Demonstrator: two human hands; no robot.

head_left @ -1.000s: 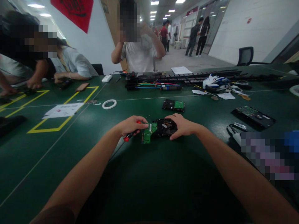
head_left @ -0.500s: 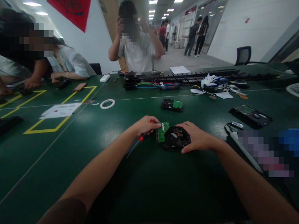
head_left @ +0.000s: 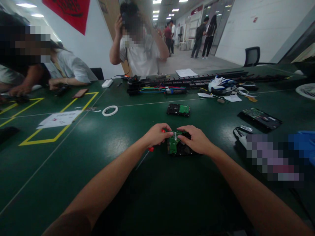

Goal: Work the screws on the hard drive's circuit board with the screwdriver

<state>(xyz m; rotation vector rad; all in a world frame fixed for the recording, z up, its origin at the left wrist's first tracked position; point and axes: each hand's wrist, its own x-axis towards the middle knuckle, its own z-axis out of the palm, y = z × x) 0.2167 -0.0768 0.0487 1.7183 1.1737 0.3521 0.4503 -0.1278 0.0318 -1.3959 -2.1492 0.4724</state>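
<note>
A black hard drive (head_left: 184, 150) lies on the green table in front of me. Its green circuit board (head_left: 173, 146) is over the drive's left part. My left hand (head_left: 158, 134) is closed round a red-handled screwdriver (head_left: 151, 149), whose shaft points down and to the left. The thumb and fingertips of that hand also meet the board's upper left edge. My right hand (head_left: 197, 139) reaches over the drive, thumb on the board and fingers at its top edge, gripping it. Part of the drive is hidden under this hand.
Beyond lies another hard drive (head_left: 178, 109), with a third drive (head_left: 260, 118) to the right. A white ring (head_left: 110, 110) and paper sheet (head_left: 60, 118) lie left. Wires (head_left: 159, 88) and gloves (head_left: 220, 84) are farther back. Several people sit around the table, one opposite (head_left: 139, 55).
The circuit board has shifted right, further over the drive. My right hand has left the drive's right side and come onto the board. My left hand still holds the screwdriver.
</note>
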